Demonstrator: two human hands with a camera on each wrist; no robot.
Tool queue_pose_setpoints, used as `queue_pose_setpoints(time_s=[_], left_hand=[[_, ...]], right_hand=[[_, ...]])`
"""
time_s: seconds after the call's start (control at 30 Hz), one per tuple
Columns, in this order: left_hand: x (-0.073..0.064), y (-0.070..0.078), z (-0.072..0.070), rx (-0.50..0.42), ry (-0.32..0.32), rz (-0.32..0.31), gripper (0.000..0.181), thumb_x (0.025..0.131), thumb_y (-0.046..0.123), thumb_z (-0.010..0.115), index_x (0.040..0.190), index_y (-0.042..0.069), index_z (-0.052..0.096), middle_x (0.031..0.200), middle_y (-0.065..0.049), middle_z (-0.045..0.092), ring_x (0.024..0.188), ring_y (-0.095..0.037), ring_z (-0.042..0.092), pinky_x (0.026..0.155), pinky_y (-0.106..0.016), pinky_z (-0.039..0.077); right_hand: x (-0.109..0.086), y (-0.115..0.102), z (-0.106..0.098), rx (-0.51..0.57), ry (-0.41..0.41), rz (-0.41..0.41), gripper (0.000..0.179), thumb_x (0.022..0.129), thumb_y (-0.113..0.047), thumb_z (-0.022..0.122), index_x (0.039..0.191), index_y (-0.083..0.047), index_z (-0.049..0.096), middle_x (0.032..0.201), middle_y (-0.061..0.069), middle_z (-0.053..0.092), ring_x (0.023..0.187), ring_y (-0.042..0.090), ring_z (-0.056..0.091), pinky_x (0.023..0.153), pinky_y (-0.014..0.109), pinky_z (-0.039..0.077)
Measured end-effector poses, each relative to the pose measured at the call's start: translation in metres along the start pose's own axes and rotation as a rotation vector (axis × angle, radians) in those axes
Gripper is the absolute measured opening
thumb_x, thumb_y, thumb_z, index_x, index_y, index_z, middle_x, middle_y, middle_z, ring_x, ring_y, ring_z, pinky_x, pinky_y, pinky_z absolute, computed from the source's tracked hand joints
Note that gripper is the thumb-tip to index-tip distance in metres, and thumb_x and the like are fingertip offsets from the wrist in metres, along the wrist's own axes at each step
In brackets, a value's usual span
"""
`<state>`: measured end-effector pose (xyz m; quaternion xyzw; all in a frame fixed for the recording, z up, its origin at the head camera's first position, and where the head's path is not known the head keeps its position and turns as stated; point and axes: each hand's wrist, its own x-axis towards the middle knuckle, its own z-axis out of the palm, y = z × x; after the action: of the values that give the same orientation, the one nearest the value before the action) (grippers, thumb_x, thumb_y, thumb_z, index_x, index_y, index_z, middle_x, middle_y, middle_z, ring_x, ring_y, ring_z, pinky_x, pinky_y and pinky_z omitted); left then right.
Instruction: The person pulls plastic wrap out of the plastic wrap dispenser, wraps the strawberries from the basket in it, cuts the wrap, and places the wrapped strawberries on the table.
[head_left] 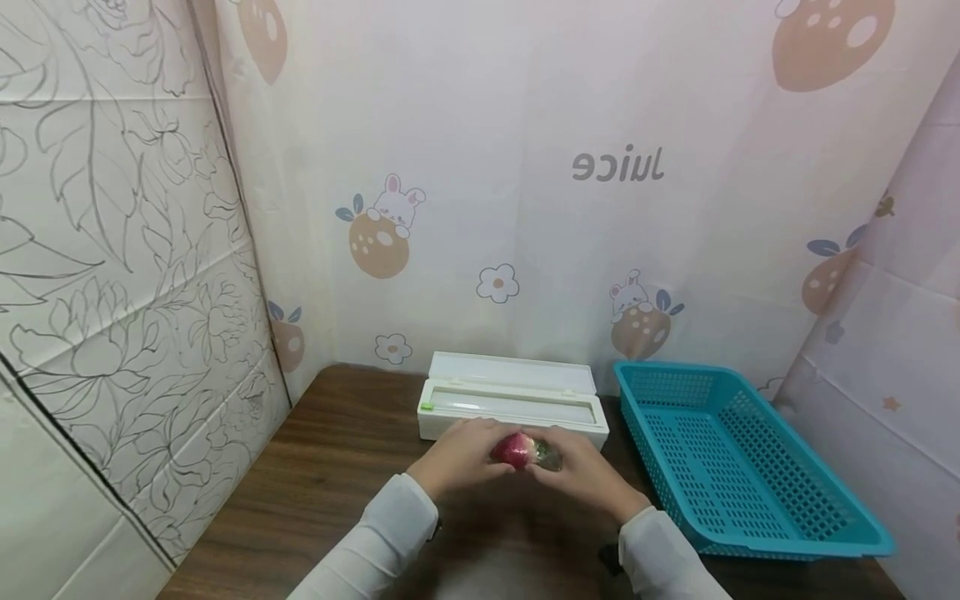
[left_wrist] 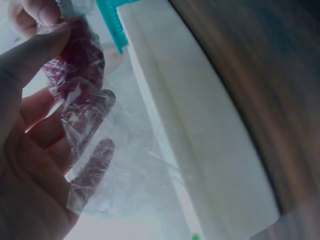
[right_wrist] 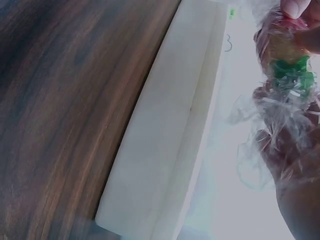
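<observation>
Both hands hold a red fruit [head_left: 515,451] with a pale middle and a green end, wrapped in clear cling film, above the dark wooden table. My left hand [head_left: 467,457] grips the red side; in the left wrist view its thumb presses the film-covered fruit [left_wrist: 82,57]. Loose crinkled cling film [left_wrist: 85,125] trails across that hand's fingers. Around the green end is my right hand [head_left: 588,475], and more bunched film [right_wrist: 282,117] spreads over its fingers in the right wrist view. Just behind the hands stands a white cling film dispenser [head_left: 517,408], its lid [head_left: 513,371] raised.
A turquoise plastic basket [head_left: 806,446] with perforated walls stands at the right of the table [head_left: 330,467]. Patterned curtains [head_left: 525,183] hang close behind the table and along both sides. A green slider [head_left: 427,407] sits at the dispenser's left end.
</observation>
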<state>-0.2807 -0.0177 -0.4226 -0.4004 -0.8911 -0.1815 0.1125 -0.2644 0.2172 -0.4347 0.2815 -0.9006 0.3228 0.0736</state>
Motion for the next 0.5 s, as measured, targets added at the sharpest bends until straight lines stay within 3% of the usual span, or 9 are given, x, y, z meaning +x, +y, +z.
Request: queue_pose_setpoints(time_s=[0.23,0.33,0.5], left_hand=[[-0.003,-0.01,0.006,-0.208,-0.009,-0.031,0.056,0.089,0.031,0.079,0.14,0.022,0.058,0.125,0.005,0.065,0.107,-0.005,0.059,0.094,-0.027,0.051],[-0.003,-0.013,0.003,-0.225,-0.023,-0.053,0.056,0.089,0.03,0.079,0.14,0.02,0.058,0.124,0.004,0.065,0.107,-0.005,0.059,0.094,-0.027,0.051],[-0.003,-0.013,-0.002,-0.19,-0.033,-0.079,0.056,0.089,0.032,0.078,0.139,0.016,0.06,0.123,0.001,0.066,0.106,-0.007,0.061,0.093,-0.026,0.052]], right_hand=[[-0.002,0.0,-0.004,-0.035,-0.03,-0.01,0.054,0.093,-0.04,0.072,0.142,-0.019,0.058,0.13,-0.004,0.064,0.116,0.014,0.06,0.095,0.042,0.053],[-0.003,-0.001,-0.006,-0.108,-0.063,0.027,0.061,0.092,-0.043,0.072,0.146,-0.021,0.053,0.133,-0.003,0.062,0.119,0.017,0.058,0.097,0.045,0.052],[-0.003,-0.005,-0.009,-0.322,-0.06,0.094,0.079,0.081,-0.045,0.083,0.149,-0.022,0.049,0.136,0.001,0.06,0.124,0.023,0.055,0.103,0.052,0.046]])
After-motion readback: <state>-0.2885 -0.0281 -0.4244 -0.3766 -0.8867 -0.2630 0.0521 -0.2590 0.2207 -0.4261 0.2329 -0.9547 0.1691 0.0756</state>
